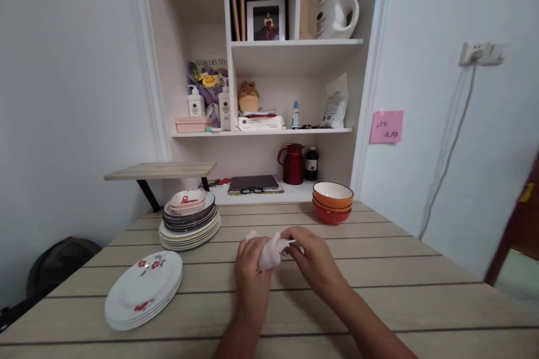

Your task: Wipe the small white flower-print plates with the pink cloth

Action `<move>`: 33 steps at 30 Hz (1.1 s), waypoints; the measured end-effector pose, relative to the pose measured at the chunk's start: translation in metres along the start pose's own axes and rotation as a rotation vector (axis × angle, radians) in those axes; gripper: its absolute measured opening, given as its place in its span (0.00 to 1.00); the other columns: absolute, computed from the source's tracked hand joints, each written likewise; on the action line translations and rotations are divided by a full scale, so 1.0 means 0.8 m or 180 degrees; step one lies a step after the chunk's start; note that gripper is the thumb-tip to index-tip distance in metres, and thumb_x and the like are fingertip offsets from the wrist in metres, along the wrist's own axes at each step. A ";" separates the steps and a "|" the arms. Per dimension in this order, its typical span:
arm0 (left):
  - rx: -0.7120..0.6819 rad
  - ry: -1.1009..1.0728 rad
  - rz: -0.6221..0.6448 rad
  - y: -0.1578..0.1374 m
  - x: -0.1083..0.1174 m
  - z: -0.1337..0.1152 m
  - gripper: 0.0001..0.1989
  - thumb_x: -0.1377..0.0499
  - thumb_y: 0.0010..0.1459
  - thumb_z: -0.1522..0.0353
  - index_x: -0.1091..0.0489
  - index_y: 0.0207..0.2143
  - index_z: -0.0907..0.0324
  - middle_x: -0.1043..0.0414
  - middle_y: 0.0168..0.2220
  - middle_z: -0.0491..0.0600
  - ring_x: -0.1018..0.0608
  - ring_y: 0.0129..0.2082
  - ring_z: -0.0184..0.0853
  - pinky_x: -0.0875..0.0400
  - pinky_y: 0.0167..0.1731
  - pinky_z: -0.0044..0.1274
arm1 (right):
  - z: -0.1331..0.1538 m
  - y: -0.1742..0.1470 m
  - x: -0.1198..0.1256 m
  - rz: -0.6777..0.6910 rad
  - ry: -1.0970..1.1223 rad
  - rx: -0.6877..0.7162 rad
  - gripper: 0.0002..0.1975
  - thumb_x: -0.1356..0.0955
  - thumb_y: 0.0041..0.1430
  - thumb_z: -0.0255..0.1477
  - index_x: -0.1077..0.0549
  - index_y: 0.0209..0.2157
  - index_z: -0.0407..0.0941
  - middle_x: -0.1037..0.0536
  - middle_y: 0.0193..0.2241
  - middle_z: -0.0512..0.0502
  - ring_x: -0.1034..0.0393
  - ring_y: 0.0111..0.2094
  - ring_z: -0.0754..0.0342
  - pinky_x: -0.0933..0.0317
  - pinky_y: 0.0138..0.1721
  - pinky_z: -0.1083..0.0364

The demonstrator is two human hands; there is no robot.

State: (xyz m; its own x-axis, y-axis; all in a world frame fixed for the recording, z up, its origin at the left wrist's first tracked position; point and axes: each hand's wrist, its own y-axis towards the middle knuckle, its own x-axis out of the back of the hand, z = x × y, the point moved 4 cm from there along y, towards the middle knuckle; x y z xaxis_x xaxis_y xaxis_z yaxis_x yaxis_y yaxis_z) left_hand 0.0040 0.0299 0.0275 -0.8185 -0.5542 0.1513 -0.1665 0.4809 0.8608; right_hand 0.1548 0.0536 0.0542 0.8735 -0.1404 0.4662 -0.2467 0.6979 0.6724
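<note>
Over the middle of the table, my left hand [252, 266] is closed around a pale pinkish-white cloth [270, 255], bunched and folded over. A thin white stem [291, 242] sticks out of the cloth's right side; whatever it belongs to is hidden inside the folds. My right hand [311, 255] pinches at this stem with thumb and fingers, close beside the cloth. Left of my hands lies a stack of white oval plates [145, 286] with red flowers. Behind it stands a taller stack of round plates [191, 230], topped by small pink-and-white dishes [187, 199].
Orange and red bowls [332, 205] are stacked at the table's back right. Beyond the table's far edge are a dark red jug [293, 164], a dark bottle [311, 164] and a laptop [255, 183] with glasses. A small raised shelf [160, 170] overhangs the back left.
</note>
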 end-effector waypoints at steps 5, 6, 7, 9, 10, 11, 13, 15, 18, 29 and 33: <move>0.1118 -0.0644 -0.0202 0.002 -0.002 0.017 0.09 0.34 0.49 0.66 0.23 0.35 0.57 0.22 0.32 0.49 0.23 0.35 0.40 0.30 0.39 0.28 | -0.011 -0.002 -0.012 -0.0008 0.1326 -0.0757 0.03 0.34 0.56 0.27 0.27 0.30 0.46 0.25 0.25 0.52 0.32 0.27 0.52 0.41 0.31 0.56; 0.1431 -0.0839 -0.0232 0.001 -0.003 0.021 0.12 0.34 0.48 0.64 0.23 0.37 0.58 0.21 0.34 0.49 0.22 0.36 0.39 0.29 0.39 0.28 | -0.013 -0.003 -0.014 -0.0085 0.1597 -0.0906 0.03 0.33 0.56 0.29 0.27 0.30 0.46 0.25 0.24 0.52 0.32 0.27 0.53 0.41 0.30 0.56; 0.1722 -0.1036 -0.0263 0.000 -0.004 0.024 0.15 0.34 0.48 0.63 0.23 0.38 0.58 0.21 0.35 0.50 0.22 0.36 0.39 0.29 0.39 0.27 | -0.015 -0.003 -0.015 -0.0197 0.1833 -0.1032 0.03 0.32 0.55 0.30 0.27 0.31 0.46 0.24 0.25 0.52 0.32 0.27 0.53 0.41 0.30 0.56; 0.2158 -0.1378 -0.0328 -0.003 -0.007 0.030 0.18 0.33 0.46 0.60 0.24 0.39 0.60 0.20 0.36 0.51 0.21 0.36 0.39 0.28 0.39 0.26 | -0.017 -0.004 -0.015 -0.0446 0.2250 -0.1222 0.07 0.30 0.53 0.32 0.25 0.33 0.45 0.22 0.28 0.52 0.32 0.29 0.53 0.41 0.31 0.57; 0.2292 -0.1508 -0.0346 -0.005 -0.009 0.032 0.19 0.33 0.46 0.60 0.24 0.39 0.61 0.20 0.36 0.51 0.20 0.36 0.39 0.28 0.39 0.26 | -0.018 -0.005 -0.015 -0.0522 0.2467 -0.1304 0.08 0.29 0.52 0.33 0.24 0.35 0.44 0.21 0.29 0.51 0.31 0.30 0.53 0.40 0.32 0.56; 0.2382 -0.1617 -0.0365 -0.006 -0.011 0.033 0.20 0.32 0.45 0.59 0.24 0.39 0.62 0.19 0.36 0.52 0.20 0.36 0.39 0.27 0.39 0.26 | -0.018 -0.005 -0.017 -0.0565 0.2692 -0.1383 0.10 0.28 0.52 0.33 0.24 0.36 0.44 0.21 0.30 0.50 0.30 0.30 0.53 0.40 0.32 0.56; 0.2494 -0.1802 -0.0374 -0.008 -0.015 0.035 0.23 0.32 0.44 0.57 0.24 0.40 0.62 0.19 0.36 0.53 0.20 0.37 0.40 0.27 0.39 0.27 | -0.019 -0.005 -0.022 -0.0578 0.3132 -0.1546 0.14 0.27 0.50 0.34 0.24 0.38 0.43 0.19 0.33 0.47 0.29 0.31 0.52 0.38 0.33 0.56; 0.2631 -0.1937 -0.0347 -0.011 -0.018 0.036 0.25 0.32 0.43 0.56 0.25 0.41 0.63 0.19 0.37 0.54 0.19 0.38 0.41 0.26 0.39 0.27 | -0.022 -0.006 -0.030 -0.0611 0.3540 -0.1721 0.16 0.25 0.48 0.34 0.23 0.39 0.43 0.18 0.34 0.45 0.27 0.32 0.51 0.36 0.35 0.54; 0.2848 -0.2136 -0.0194 -0.014 -0.022 0.032 0.28 0.32 0.44 0.55 0.25 0.43 0.64 0.20 0.40 0.57 0.19 0.41 0.43 0.26 0.40 0.28 | -0.027 -0.006 -0.040 -0.0728 0.3976 -0.1808 0.17 0.24 0.47 0.34 0.23 0.39 0.45 0.18 0.36 0.44 0.24 0.36 0.48 0.33 0.40 0.51; 0.1741 -0.0969 -0.0381 -0.007 -0.004 0.017 0.13 0.34 0.50 0.62 0.22 0.37 0.60 0.19 0.34 0.52 0.20 0.34 0.41 0.27 0.38 0.29 | -0.024 -0.005 -0.014 -0.0807 0.1818 -0.1083 0.22 0.27 0.49 0.32 0.31 0.47 0.47 0.23 0.40 0.44 0.28 0.38 0.49 0.33 0.39 0.51; 0.0528 -0.0355 -0.0312 -0.002 0.004 0.005 0.09 0.38 0.54 0.68 0.23 0.39 0.56 0.21 0.37 0.51 0.21 0.37 0.41 0.29 0.44 0.33 | -0.014 -0.003 0.005 -0.0967 0.0565 -0.0197 0.18 0.32 0.55 0.27 0.32 0.48 0.49 0.29 0.46 0.42 0.31 0.44 0.47 0.34 0.45 0.47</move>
State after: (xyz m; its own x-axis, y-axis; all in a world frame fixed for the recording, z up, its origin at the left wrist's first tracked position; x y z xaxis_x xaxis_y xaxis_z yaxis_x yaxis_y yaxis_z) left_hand -0.0004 0.0303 0.0247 -0.8482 -0.5296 0.0083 -0.3288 0.5387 0.7757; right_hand 0.1634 0.0591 0.0480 0.9637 -0.2277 0.1393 0.0568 0.6850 0.7264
